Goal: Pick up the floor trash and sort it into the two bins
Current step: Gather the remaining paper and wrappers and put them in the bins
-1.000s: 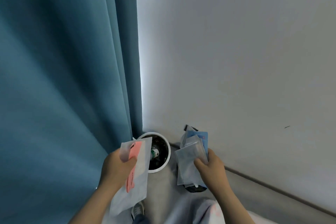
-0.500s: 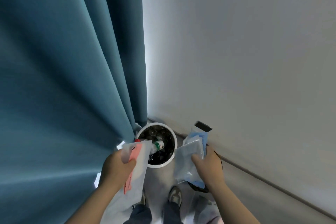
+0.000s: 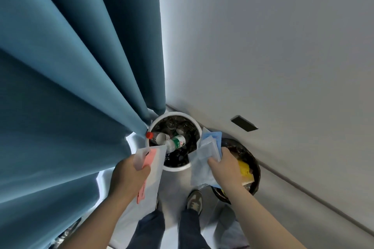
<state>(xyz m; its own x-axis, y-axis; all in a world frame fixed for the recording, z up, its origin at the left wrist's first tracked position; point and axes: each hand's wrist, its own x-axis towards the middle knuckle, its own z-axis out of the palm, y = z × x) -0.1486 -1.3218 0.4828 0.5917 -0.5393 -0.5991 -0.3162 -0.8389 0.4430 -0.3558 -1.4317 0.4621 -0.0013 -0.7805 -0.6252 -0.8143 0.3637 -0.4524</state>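
Observation:
My left hand [image 3: 128,176] grips a translucent white plastic bag with a pink card inside [image 3: 150,170], held just left of the white bin [image 3: 197,125]. That bin stands in the corner and holds plastic bottles, one with a green label [image 3: 176,142] and one with a red cap [image 3: 149,135]. My right hand [image 3: 226,168] grips a bunch of clear and blue plastic wrappers [image 3: 206,150] between the two bins. The black bin [image 3: 255,164] stands to the right by the wall, with yellow trash [image 3: 243,169] inside, partly hidden by my right hand.
A teal curtain [image 3: 70,87] hangs along the left and reaches the white bin. A grey wall [image 3: 273,46] with a dark socket plate [image 3: 243,123] runs along the right. My feet [image 3: 194,201] stand on the pale floor just before the bins.
The view has tilted down and moved closer to the bins, so both now show more fully. Both hands still hold their trash and sit nearer the bins.

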